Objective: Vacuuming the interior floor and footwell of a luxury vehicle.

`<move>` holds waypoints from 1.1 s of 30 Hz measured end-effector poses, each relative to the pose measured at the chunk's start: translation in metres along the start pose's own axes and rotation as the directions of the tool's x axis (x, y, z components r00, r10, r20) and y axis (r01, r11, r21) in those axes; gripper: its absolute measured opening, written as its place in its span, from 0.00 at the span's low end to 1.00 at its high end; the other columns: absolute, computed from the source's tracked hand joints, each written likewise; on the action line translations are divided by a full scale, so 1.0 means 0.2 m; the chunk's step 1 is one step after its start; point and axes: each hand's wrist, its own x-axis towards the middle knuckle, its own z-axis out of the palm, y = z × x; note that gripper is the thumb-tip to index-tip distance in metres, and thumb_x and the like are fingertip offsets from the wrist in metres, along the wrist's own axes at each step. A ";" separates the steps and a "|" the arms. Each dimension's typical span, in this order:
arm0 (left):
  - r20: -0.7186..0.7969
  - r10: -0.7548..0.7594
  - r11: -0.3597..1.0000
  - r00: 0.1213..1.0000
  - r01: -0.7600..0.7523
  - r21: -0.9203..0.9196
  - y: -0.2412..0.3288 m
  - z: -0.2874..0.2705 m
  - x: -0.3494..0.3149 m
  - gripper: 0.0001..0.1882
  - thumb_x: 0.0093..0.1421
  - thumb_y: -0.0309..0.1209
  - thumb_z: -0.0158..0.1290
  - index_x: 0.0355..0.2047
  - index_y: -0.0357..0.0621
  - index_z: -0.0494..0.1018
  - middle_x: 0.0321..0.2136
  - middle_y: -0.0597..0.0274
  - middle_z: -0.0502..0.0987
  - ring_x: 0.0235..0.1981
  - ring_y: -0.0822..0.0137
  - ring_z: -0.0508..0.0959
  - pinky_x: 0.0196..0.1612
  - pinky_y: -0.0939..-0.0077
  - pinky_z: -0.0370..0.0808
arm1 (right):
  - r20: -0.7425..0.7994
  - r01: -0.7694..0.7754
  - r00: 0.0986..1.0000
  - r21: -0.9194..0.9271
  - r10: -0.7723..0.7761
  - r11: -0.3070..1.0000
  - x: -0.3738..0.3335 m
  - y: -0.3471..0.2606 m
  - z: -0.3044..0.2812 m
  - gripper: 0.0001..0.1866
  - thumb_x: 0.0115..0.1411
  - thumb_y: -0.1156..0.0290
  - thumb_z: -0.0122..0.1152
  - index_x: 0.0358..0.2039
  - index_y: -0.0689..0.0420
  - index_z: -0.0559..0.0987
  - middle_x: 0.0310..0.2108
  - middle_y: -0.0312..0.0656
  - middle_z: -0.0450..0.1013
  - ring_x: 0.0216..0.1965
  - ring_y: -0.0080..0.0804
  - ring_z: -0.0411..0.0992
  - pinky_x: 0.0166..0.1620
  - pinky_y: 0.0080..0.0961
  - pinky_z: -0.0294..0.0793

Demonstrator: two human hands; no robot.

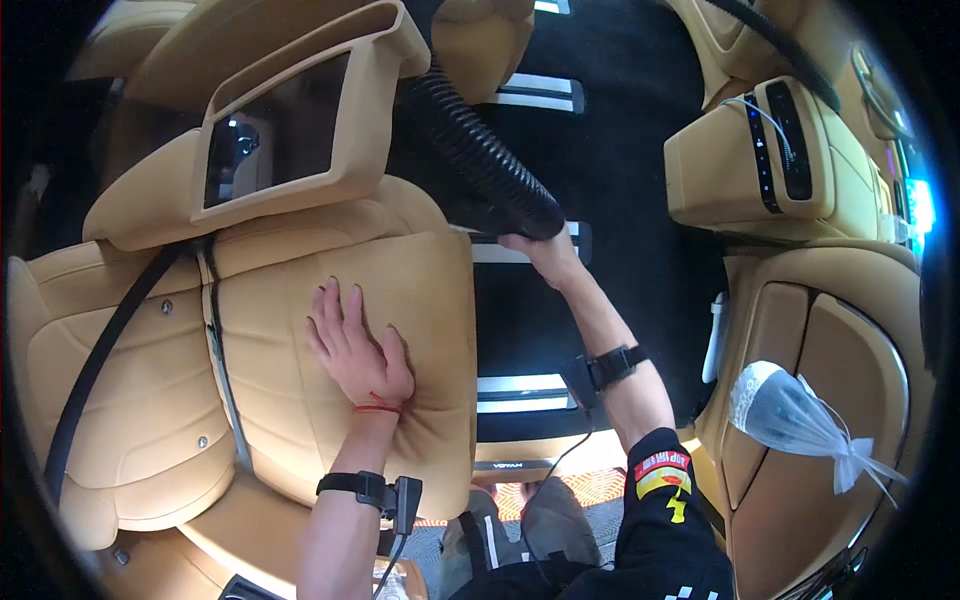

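Note:
My left hand (360,350) lies flat on a tan leather seat back (440,310), fingers spread, with creases in the leather beside the wrist. Out over the dark floor, my right hand (548,258) grips the lower end of a black ribbed hose (485,150), which looks like a vacuum hose. Its far end runs up past the screen housing and out of sight. The hose partly hides the right fingers, and its mouth cannot be made out. Both wrists wear a black strap with a small device and cable.
A tan-framed screen (280,135) rises beyond the seat back. Black carpet (640,150) with silver floor strips (525,393) runs down the middle. At right are a tan console (715,170) and a door panel (850,370) with a sheer white tied pouch (795,410). A black belt (110,350) crosses the left seat.

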 end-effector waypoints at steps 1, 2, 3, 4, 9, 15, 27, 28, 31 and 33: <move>-0.007 0.004 1.000 1.000 -0.004 -0.021 0.01 0.00 0.01 0.30 0.64 0.42 0.41 0.64 0.43 0.60 0.67 0.47 0.58 0.68 0.45 0.55 0.69 0.45 0.42 | 0.000 -0.005 1.000 0.003 0.005 1.000 0.02 0.01 -0.02 0.23 0.46 0.81 0.70 0.44 0.58 0.74 0.37 0.35 0.75 0.42 0.25 0.73 0.48 0.28 0.73; -0.010 0.006 0.999 1.000 -0.007 -0.036 0.00 -0.01 0.01 0.30 0.64 0.43 0.41 0.64 0.43 0.60 0.67 0.47 0.58 0.68 0.45 0.55 0.69 0.44 0.42 | 0.009 -0.002 1.000 -0.073 0.003 0.997 0.04 0.00 -0.03 0.22 0.47 0.81 0.70 0.43 0.59 0.74 0.37 0.35 0.75 0.41 0.26 0.73 0.47 0.27 0.73; -0.004 0.002 1.000 1.000 -0.003 -0.028 0.00 -0.02 0.01 0.30 0.64 0.43 0.41 0.64 0.43 0.60 0.67 0.47 0.58 0.68 0.45 0.55 0.69 0.44 0.42 | 0.022 0.005 1.000 -0.149 -0.001 0.989 0.05 -0.01 -0.06 0.20 0.47 0.80 0.70 0.42 0.59 0.75 0.36 0.35 0.75 0.40 0.26 0.73 0.47 0.26 0.73; -0.004 0.001 1.000 1.000 -0.001 -0.025 -0.01 -0.02 0.01 0.30 0.64 0.43 0.40 0.64 0.43 0.60 0.67 0.46 0.58 0.68 0.44 0.56 0.69 0.44 0.42 | 0.000 0.014 1.000 -0.142 -0.015 0.990 0.04 -0.02 -0.10 0.20 0.47 0.80 0.71 0.42 0.61 0.76 0.36 0.36 0.76 0.40 0.27 0.74 0.46 0.27 0.74; -0.023 0.019 1.000 1.000 -0.019 -0.025 -0.01 -0.01 0.01 0.30 0.64 0.42 0.40 0.64 0.43 0.60 0.66 0.46 0.58 0.68 0.43 0.56 0.69 0.44 0.42 | -0.150 -0.041 0.989 -0.152 0.018 0.987 -0.05 0.07 -0.50 0.22 0.47 0.81 0.71 0.45 0.63 0.77 0.40 0.39 0.78 0.40 0.27 0.75 0.46 0.28 0.75; 0.003 0.015 1.000 1.000 -0.015 -0.008 -0.01 -0.02 0.01 0.30 0.63 0.40 0.41 0.64 0.43 0.59 0.66 0.45 0.58 0.68 0.42 0.55 0.69 0.43 0.43 | -0.081 0.145 0.980 -0.338 -0.182 0.930 -0.06 -0.19 -0.51 0.23 0.48 0.86 0.68 0.46 0.57 0.76 0.51 0.45 0.75 0.51 0.31 0.74 0.55 0.29 0.74; 0.041 0.008 1.000 0.999 -0.008 -0.014 0.01 -0.03 0.00 0.30 0.63 0.40 0.41 0.63 0.41 0.59 0.66 0.42 0.58 0.67 0.40 0.56 0.68 0.43 0.43 | -0.038 0.203 0.976 -0.198 -0.214 0.959 0.44 0.06 -0.03 0.24 0.46 0.85 0.70 0.45 0.53 0.78 0.39 0.36 0.78 0.42 0.27 0.75 0.47 0.26 0.74; 0.037 0.006 1.000 0.999 -0.005 -0.008 0.00 -0.04 0.01 0.30 0.63 0.40 0.41 0.63 0.41 0.59 0.66 0.42 0.58 0.67 0.40 0.56 0.68 0.43 0.43 | -0.112 0.119 0.984 -0.179 -0.140 0.977 0.39 0.06 -0.10 0.22 0.48 0.82 0.72 0.45 0.55 0.78 0.38 0.38 0.78 0.41 0.28 0.76 0.47 0.27 0.76; 0.017 0.010 1.000 1.000 -0.009 -0.012 0.01 -0.02 0.03 0.30 0.62 0.40 0.41 0.63 0.41 0.59 0.66 0.42 0.58 0.67 0.41 0.56 0.68 0.43 0.44 | -0.221 0.060 0.973 -0.059 -0.071 0.996 0.31 0.07 -0.37 0.21 0.51 0.78 0.71 0.48 0.63 0.78 0.44 0.40 0.78 0.43 0.24 0.74 0.51 0.26 0.73; 0.022 0.014 1.000 1.000 -0.014 -0.019 0.00 -0.03 0.02 0.30 0.62 0.40 0.41 0.63 0.41 0.59 0.66 0.42 0.58 0.67 0.41 0.56 0.68 0.43 0.44 | -0.218 0.045 0.973 -0.130 -0.073 0.990 0.28 0.00 -0.46 0.22 0.51 0.79 0.70 0.48 0.63 0.78 0.46 0.41 0.78 0.45 0.25 0.74 0.51 0.26 0.73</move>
